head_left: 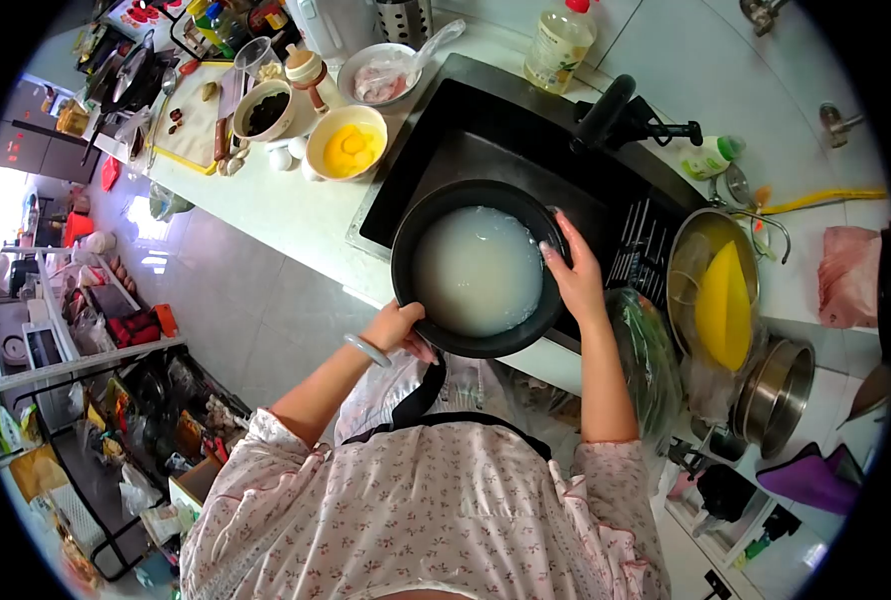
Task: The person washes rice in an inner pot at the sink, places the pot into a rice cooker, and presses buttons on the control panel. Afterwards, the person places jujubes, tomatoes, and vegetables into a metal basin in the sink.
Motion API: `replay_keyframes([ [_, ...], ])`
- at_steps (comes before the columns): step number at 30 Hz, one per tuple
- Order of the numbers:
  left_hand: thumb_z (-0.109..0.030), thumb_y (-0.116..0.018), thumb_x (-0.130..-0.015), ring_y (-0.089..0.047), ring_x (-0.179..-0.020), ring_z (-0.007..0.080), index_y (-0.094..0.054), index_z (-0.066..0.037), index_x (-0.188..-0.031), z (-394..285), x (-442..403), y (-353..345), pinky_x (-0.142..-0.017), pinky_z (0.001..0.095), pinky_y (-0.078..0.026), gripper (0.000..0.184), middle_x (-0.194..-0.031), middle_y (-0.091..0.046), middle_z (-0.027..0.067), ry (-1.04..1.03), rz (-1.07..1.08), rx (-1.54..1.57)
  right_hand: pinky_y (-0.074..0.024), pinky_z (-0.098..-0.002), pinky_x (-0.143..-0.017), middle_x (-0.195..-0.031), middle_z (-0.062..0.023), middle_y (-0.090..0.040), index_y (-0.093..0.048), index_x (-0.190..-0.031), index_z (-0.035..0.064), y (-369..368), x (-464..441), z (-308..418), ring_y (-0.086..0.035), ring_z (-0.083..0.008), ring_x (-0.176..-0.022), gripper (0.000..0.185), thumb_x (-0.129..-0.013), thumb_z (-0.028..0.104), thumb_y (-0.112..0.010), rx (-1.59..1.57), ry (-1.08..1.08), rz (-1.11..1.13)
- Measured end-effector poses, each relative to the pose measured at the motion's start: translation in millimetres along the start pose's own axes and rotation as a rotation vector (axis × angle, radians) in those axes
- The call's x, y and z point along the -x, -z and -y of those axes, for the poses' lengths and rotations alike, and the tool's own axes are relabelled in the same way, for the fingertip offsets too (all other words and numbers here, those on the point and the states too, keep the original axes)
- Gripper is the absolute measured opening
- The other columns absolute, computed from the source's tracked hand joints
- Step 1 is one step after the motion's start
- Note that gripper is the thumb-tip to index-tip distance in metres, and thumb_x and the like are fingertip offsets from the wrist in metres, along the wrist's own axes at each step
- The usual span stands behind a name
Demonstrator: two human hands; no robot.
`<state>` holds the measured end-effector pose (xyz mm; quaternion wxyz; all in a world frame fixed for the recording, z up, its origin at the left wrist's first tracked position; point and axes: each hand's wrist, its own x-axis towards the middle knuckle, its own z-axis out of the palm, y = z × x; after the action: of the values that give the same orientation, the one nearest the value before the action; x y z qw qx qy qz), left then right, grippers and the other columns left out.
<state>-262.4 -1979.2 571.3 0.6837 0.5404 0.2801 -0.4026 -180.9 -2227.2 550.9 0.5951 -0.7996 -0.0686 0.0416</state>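
Observation:
Between my hands is a round black pot (404, 290) without a visible handle, holding cloudy whitish liquid (478, 268). The pot is over the sink's front edge, close to my body. My left hand (402, 330) grips its lower left rim, thumb on top and fingers curled beneath. On the right side, my right hand (576, 268) holds the wall, with its thumb near the rim and its fingers along the outside. Whatever lies under the liquid cannot be made out clearly.
Behind the pot lies a black sink (456, 150) with a black faucet (606, 115). Left of it stand a bowl of cracked eggs (351, 150), a bowl of dark pieces (266, 110) and a cutting board (191, 125). A metal basin (676, 235) with a yellow piece (724, 305) is at right.

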Motion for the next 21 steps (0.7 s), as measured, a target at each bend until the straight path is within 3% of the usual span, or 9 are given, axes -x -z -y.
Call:
replay_keyframes([
  [3, -0.021, -0.039, -0.076, -0.059, -0.047, 0.0265, -0.040, 0.007, -0.104, -6, -1, 5, -0.043, 0.0297, -0.050, 0.040, -0.073, -0.057, 0.0212, 0.038, -0.082, -0.245, -0.0231, -0.0271, -0.098, -0.126, -0.0130, -0.038, -0.036, -0.122, -0.0004, -7, 1, -18, -0.033, -0.0193, -0.119, 0.048, -0.075, -0.004, -0.045, -0.120, -0.036, -0.042],
  [5, -0.023, -0.039, -0.077, -0.061, -0.057, 0.0282, -0.039, 0.010, -0.104, -13, 6, 4, -0.053, 0.0318, -0.051, 0.043, -0.075, -0.057, 0.0179, 0.043, -0.094, -0.433, -0.0232, -0.0267, -0.097, -0.126, -0.0125, -0.038, -0.036, -0.122, -0.0008, -10, 1, -23, -0.034, -0.0191, -0.119, 0.049, -0.073, -0.007, -0.042, -0.264, -0.085, -0.048],
  [8, -0.025, -0.046, -0.078, -0.061, -0.072, 0.0264, -0.039, 0.006, -0.110, -11, 11, 0, -0.062, 0.0309, -0.050, 0.045, -0.085, -0.057, 0.0174, -0.269, -0.375, -0.878, -0.0244, -0.0253, -0.096, -0.126, -0.0115, -0.039, -0.037, -0.122, -0.0014, -11, -2, -33, -0.035, -0.0179, -0.117, 0.051, -0.071, -0.010, -0.037, -0.373, -0.120, -0.054],
  [10, -0.030, -0.060, -0.072, -0.046, -0.103, 0.0360, -0.036, -0.002, -0.120, -11, 21, -8, -0.087, 0.0409, -0.037, 0.060, -0.111, -0.047, 0.0224, -0.690, -0.539, -0.645, -0.0255, -0.0243, -0.095, -0.126, -0.0110, -0.039, -0.037, -0.122, -0.0017, -11, -5, -29, -0.036, -0.0171, -0.117, 0.052, -0.071, -0.012, -0.036, -0.351, -0.108, -0.051],
  [11, -0.030, -0.060, -0.072, -0.046, -0.103, 0.0360, -0.036, -0.002, -0.120, -12, 21, -3, -0.087, 0.0409, -0.037, 0.060, -0.111, -0.047, 0.0224, -0.690, -0.535, -0.649, -0.0256, -0.0247, -0.095, -0.126, -0.0108, -0.038, -0.037, -0.122, -0.0017, -11, -5, -27, -0.036, -0.0171, -0.116, 0.053, -0.070, -0.012, -0.036, -0.395, -0.178, -0.058],
  [13, -0.029, -0.071, -0.063, -0.036, -0.114, 0.0356, -0.036, -0.006, -0.122, -11, 18, 13, -0.090, 0.0399, -0.034, 0.073, -0.122, -0.036, 0.0223, -1.080, -0.296, -1.033, -0.0258, -0.0251, -0.095, -0.126, -0.0106, -0.038, -0.036, -0.122, -0.0017, -10, -4, -19, -0.037, -0.0171, -0.116, 0.054, -0.069, -0.013, -0.037, -0.435, -0.253, -0.076],
  [14, -0.029, -0.071, -0.063, -0.036, -0.114, 0.0356, -0.036, -0.006, -0.122, -11, 14, 16, -0.090, 0.0399, -0.034, 0.073, -0.122, -0.036, 0.0223, -1.086, -0.286, -1.033, -0.0264, -0.0250, -0.095, -0.126, -0.0107, -0.038, -0.036, -0.122, -0.0017, -10, -5, -17, -0.037, -0.0173, -0.115, 0.055, -0.068, -0.013, -0.037, -0.445, -0.268, -0.076],
  [16, -0.027, -0.074, -0.056, -0.028, -0.118, 0.0367, -0.046, -0.005, -0.109, -12, 5, 21, -0.092, 0.0380, -0.031, 0.064, -0.125, -0.032, 0.0223, -1.035, -0.130, -0.977, -0.0270, -0.0249, -0.095, -0.126, -0.0108, -0.038, -0.037, -0.122, -0.0016, -10, -6, -15, -0.038, -0.0175, -0.114, 0.056, -0.068, -0.013, -0.037, -0.447, -0.278, -0.087],
  [21, -0.016, -0.075, -0.052, -0.036, -0.112, 0.0385, -0.049, -0.003, -0.072, -27, -15, 25, -0.087, 0.0351, -0.036, 0.035, -0.123, -0.035, 0.0234, -1.114, -0.083, -0.874, -0.0328, -0.0232, -0.089, -0.118, -0.0117, -0.046, -0.040, -0.120, -0.0005, -13, -8, -20, -0.046, -0.0164, -0.105, 0.057, -0.066, -0.014, -0.035, -0.510, -0.369, -0.178],
])
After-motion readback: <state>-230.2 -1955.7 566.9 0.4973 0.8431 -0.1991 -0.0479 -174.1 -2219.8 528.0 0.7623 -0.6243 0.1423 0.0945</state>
